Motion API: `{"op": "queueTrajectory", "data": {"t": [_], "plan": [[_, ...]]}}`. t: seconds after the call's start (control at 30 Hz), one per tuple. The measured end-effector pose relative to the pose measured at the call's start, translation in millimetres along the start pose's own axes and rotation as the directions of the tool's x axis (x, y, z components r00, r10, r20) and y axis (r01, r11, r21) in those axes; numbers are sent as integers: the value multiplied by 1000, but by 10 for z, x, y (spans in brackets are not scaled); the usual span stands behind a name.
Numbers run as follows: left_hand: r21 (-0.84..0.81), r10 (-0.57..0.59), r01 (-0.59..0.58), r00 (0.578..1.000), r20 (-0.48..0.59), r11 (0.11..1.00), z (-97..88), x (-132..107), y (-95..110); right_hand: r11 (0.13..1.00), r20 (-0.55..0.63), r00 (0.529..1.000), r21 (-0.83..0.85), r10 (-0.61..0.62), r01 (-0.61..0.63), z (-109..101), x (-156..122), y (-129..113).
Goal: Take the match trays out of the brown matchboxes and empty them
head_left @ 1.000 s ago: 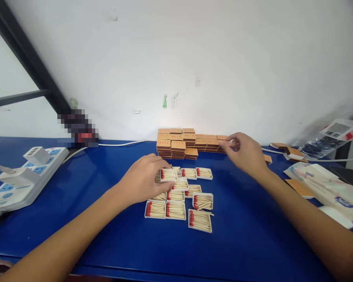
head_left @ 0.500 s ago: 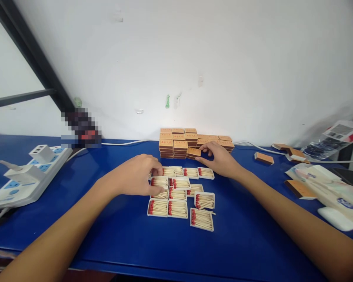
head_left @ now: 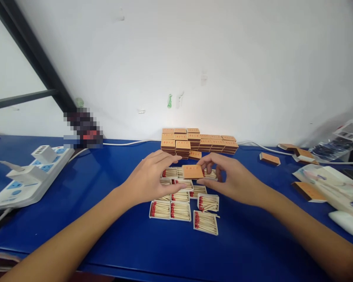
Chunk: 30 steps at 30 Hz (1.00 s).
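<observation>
A closed matchbox (head_left: 193,171) with an orange top is pinched at its right end between the thumb and fingers of my right hand (head_left: 231,178). It hovers over several white trays of red-tipped matches (head_left: 180,211). My left hand (head_left: 151,176) is close by on the left, thumb and fingers apart around a gap, apparently holding nothing. It covers part of the trays beneath. Behind both hands, closed matchboxes form a stacked pile (head_left: 182,145) against the wall. One matchbox (head_left: 195,155) sits low at the front of the pile.
On the left lies a white power strip (head_left: 54,164) with chargers plugged in. Loose matchboxes (head_left: 270,158) are scattered at the right, near a tissue pack (head_left: 326,180) and a white rounded object (head_left: 345,223). A white cable (head_left: 126,143) runs along the wall.
My right hand has lifted a matchbox from the front of the pile and brought it nearer. My left hand has left the tray at the left and moved right, towards that matchbox.
</observation>
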<state>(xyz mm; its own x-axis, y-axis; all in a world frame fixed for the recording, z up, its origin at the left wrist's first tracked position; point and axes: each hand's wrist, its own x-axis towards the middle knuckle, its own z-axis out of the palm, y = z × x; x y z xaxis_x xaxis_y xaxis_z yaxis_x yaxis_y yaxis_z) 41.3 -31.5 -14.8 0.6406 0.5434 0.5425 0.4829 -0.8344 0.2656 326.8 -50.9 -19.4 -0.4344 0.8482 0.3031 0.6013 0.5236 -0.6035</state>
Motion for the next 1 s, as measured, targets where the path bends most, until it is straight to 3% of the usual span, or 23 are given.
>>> {"op": "queueTrajectory", "data": {"t": [0.13,0.23,0.3,0.4,0.53,0.77,0.87,1.0], "plan": [[-61,58,-57,998,27,997,62,-3,48,998,26,1000,63,5,-7,150,-51,-157],[-41,23,-24,1000,-12,999,57,2,57,982,-20,997,176,68,-63,196,-66,-171],[-24,7,-9,997,-73,1000,49,4,62,955,-44,993,282,105,-89,208,-66,-195],[-15,21,-23,990,-136,1000,54,3,81,897,15,991,424,134,-128,227,-64,-270],[-10,18,-19,994,-109,1000,99,-12,100,821,67,979,535,192,-198,263,-56,-317],[116,-8,19,995,-95,993,162,-59,19,784,-51,927,552,371,-284,237,-2,-195],[169,-56,80,988,-143,982,155,-60,4,813,-156,899,511,409,-281,94,50,-85],[196,-148,173,980,-135,965,147,-58,13,849,-308,812,371,495,-377,-172,121,287]]}}
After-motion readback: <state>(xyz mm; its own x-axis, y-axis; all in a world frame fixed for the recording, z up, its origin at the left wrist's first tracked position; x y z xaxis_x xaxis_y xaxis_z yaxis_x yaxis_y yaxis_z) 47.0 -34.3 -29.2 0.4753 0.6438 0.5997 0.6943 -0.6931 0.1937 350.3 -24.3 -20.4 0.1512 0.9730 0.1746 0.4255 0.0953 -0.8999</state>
